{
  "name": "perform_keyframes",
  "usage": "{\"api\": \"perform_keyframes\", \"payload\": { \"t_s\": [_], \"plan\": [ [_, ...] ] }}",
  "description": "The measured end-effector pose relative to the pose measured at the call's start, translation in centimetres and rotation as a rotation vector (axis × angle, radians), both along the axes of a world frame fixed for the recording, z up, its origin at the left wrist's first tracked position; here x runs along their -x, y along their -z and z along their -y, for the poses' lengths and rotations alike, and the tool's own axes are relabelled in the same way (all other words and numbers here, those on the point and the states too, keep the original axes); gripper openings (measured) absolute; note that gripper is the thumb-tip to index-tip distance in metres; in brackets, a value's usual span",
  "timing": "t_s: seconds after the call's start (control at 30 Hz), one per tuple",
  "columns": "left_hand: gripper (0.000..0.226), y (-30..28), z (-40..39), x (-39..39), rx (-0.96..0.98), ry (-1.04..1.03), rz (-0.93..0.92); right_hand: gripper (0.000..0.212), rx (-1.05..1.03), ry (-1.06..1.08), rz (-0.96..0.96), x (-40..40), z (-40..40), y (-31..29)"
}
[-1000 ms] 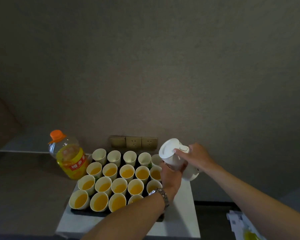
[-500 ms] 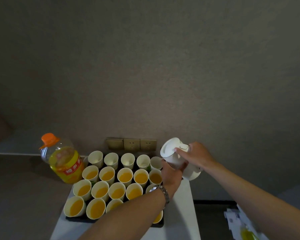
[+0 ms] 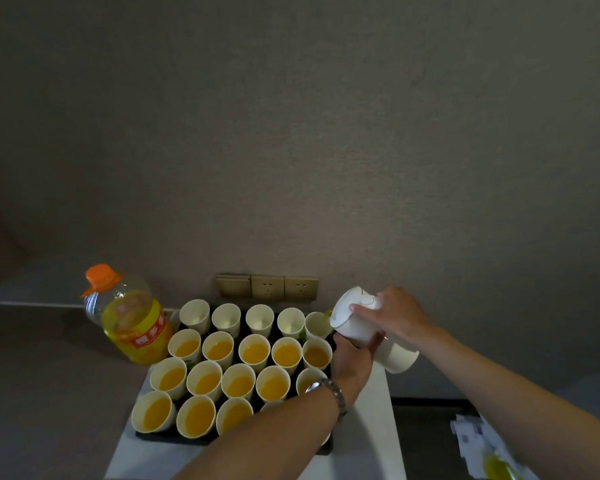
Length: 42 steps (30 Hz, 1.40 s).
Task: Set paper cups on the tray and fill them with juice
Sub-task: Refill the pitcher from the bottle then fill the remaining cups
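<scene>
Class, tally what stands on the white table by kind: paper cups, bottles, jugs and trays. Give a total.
Cups: 19 in view; the arm may hide more
Bottle: 1
Jug: 1
Tray: 1
Total: 22 in view

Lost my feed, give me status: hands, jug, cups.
Left hand and right hand grip tilted white plastic jug over back-row white paper cup. Back row unfilled. Black tray crowded; nothing blocking.
</scene>
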<state>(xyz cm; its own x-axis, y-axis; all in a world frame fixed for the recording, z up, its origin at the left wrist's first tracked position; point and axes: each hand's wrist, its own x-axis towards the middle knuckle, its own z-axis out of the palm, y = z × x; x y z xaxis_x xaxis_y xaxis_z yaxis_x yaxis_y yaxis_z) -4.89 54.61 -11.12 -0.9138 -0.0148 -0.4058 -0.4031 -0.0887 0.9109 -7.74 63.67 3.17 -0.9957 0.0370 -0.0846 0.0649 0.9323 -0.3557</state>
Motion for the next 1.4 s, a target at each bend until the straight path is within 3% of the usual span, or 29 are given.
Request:
{"api": "perform_keyframes", "payload": {
  "t_s": [0.37, 0.9, 1.03, 1.27, 1.4],
  "plan": [
    [0.104, 0.1, 0.5, -0.8, -0.059, -0.021, -0.001, 0.061, -0.043, 0.008, 0.037, -0.1, 0.8, 0.4],
    [0.118, -1.6, 1.2, -1.7, -0.047, 0.002, 0.008, 0.062, -0.056, 0.043, 0.026, -0.7, 1.1, 0.5],
    [0.115, -1.1, 1.0, -1.4, -0.175, -0.019, 0.027, 0.063, -0.034, 0.054, 0.013, -1.0, 1.1, 0.4],
    [0.121, -2.1, 1.4, -1.2, -0.152, 0.004, 0.024, 0.063, -0.051, 0.050, -0.013, -1.2, 1.4, -0.1],
    [0.115, -1.7, 1.3, -1.3, -0.096, -0.001, -0.017, 0.064, -0.036, 0.066, -0.034, -1.5, 1.5, -0.4]
  ]
}}
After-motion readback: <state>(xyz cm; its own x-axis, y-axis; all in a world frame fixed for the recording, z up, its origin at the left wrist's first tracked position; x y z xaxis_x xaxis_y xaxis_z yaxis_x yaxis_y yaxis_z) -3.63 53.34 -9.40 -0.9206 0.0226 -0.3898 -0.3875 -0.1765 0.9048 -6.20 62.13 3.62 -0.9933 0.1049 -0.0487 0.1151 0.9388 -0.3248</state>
